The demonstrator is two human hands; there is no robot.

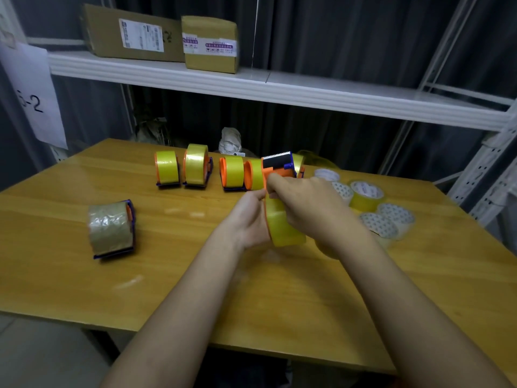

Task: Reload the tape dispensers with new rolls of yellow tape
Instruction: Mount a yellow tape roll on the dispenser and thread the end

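tape dispenser [278,166] with its yellow roll [282,228] sits between your hands above the table [195,289], long axis pointing away from you; left hand [249,219] cups the roll's side, right hand [302,200] pinches near the blade end, closer to it. four loaded dispensers [195,169] stand in a row behind, one brownish dispenser [112,228] lies left, about five spare rolls [366,194] lie right.

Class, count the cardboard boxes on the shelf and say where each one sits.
2. A larger flat box lies at the left of the white shelf; a smaller box stands just right of it. Others may lie out of view.
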